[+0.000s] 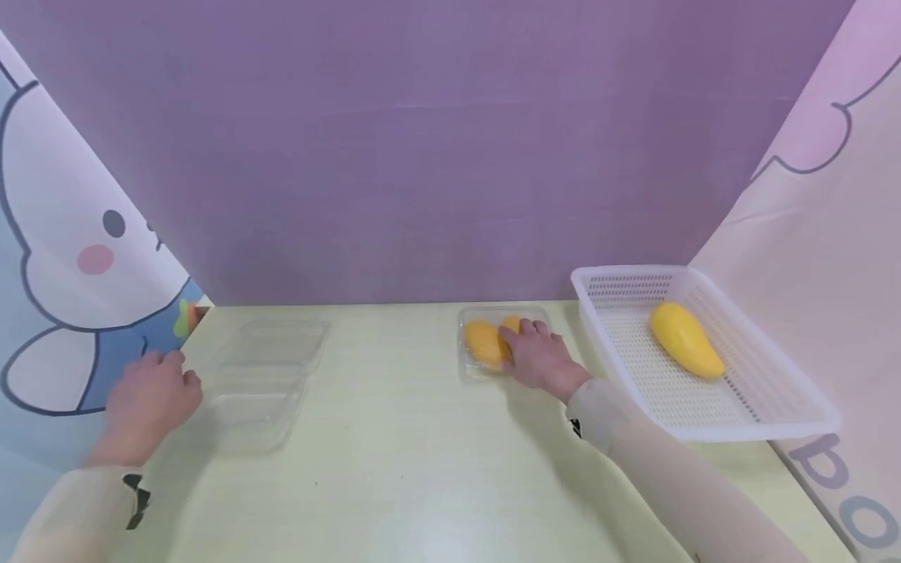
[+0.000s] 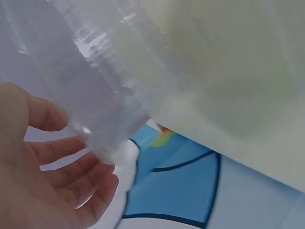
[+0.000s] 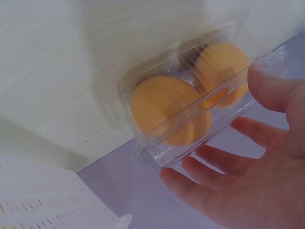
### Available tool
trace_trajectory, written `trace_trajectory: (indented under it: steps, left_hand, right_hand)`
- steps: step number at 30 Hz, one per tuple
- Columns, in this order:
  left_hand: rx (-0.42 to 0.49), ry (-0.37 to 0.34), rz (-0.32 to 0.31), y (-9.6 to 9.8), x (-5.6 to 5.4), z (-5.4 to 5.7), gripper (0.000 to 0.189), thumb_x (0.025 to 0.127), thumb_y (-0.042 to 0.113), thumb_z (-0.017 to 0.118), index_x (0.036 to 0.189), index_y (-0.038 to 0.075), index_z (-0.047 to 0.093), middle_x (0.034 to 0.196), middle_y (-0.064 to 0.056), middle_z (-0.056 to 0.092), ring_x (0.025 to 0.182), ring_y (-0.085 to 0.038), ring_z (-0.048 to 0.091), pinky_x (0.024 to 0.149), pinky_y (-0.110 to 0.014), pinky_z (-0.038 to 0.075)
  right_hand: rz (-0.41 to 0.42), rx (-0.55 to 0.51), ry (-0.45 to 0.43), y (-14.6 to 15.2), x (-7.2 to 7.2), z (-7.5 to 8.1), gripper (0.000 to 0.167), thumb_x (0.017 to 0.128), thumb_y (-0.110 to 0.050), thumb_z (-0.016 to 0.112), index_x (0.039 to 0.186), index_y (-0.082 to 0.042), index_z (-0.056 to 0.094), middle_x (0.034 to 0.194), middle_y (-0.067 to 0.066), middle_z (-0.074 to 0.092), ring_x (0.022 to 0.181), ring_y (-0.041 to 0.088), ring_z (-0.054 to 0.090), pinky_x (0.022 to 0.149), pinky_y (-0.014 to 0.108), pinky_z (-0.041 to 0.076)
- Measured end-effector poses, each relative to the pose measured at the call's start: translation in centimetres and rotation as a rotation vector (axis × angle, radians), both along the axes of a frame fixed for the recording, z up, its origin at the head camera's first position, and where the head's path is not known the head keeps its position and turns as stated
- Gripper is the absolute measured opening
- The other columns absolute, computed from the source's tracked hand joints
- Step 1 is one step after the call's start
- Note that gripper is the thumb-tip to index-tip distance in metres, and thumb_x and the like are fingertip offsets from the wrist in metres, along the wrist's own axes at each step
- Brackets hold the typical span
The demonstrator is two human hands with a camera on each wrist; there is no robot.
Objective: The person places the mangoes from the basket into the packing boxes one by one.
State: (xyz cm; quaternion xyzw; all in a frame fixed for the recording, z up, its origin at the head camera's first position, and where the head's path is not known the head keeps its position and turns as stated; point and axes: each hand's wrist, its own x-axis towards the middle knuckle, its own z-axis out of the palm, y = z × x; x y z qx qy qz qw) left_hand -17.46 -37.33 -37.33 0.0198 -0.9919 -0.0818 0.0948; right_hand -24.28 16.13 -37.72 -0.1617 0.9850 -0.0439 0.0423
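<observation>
On the left of the table lies a clear plastic clamshell box [image 1: 263,375], spread out in two halves. My left hand [image 1: 151,395] is just left of it, fingers loosely bent. In the left wrist view the thumb and fingers of that hand [image 2: 62,162] come close to the box's edge; whether they touch is unclear. A second clear plastic box [image 1: 473,374] holds two yellow-orange mangoes [image 1: 484,341]. My right hand [image 1: 540,356] reaches over its right side and partly hides one mango. The right wrist view shows thumb and fingers spread along the box's rim [image 3: 190,114].
A white perforated basket [image 1: 760,426] stands at the right, with one yellow mango [image 1: 686,340] inside. The pale table [image 1: 394,461] ends at a purple backdrop [image 1: 436,156]. Printed cartoon sheets [image 1: 70,234] hang at both sides.
</observation>
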Motion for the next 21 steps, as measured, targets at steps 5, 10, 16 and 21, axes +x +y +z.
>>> trace_trajectory:
  steps: [5,10,16,21]
  left_hand:
    - [0.036,-0.061,0.076,-1.5,0.0,-0.6,0.036,0.097,0.016,0.047,0.101,-0.019,0.050,0.092,-0.036,0.049,0.079,-0.050,0.046,0.063,-0.059,0.041]
    - [0.093,-0.149,0.123,-2.9,-0.1,-1.5,0.047,0.099,0.021,0.040,0.111,-0.024,0.045,0.101,-0.043,0.044,0.087,-0.056,0.045,0.070,-0.064,0.041]
    - [0.170,-0.275,0.105,-4.1,0.1,-2.1,0.054,0.100,0.022,0.034,0.117,-0.029,0.042,0.108,-0.047,0.047,0.093,-0.057,0.049,0.076,-0.064,0.045]
    - [0.216,-0.246,0.088,-4.4,0.1,-3.0,0.033,0.092,0.013,0.036,0.090,-0.016,0.051,0.084,-0.030,0.053,0.075,-0.039,0.051,0.063,-0.045,0.044]
  right_hand:
    - [-0.011,0.003,-0.012,0.0,0.0,0.3,0.062,0.097,-0.032,0.067,0.152,-0.012,0.046,0.136,0.022,0.050,0.125,0.043,0.045,0.098,0.061,0.046]
    - [-0.022,0.016,-0.050,-0.2,-0.1,0.5,0.063,0.099,-0.032,0.065,0.154,-0.011,0.043,0.142,0.024,0.047,0.128,0.044,0.044,0.098,0.062,0.046]
    - [-0.009,0.062,-0.061,-0.4,0.1,1.0,0.059,0.099,-0.032,0.064,0.151,-0.010,0.046,0.136,0.021,0.050,0.121,0.040,0.048,0.094,0.057,0.048]
    - [0.003,0.079,-0.075,-0.2,0.1,2.2,0.051,0.100,-0.030,0.060,0.146,-0.008,0.050,0.133,0.019,0.053,0.119,0.040,0.049,0.093,0.056,0.049]
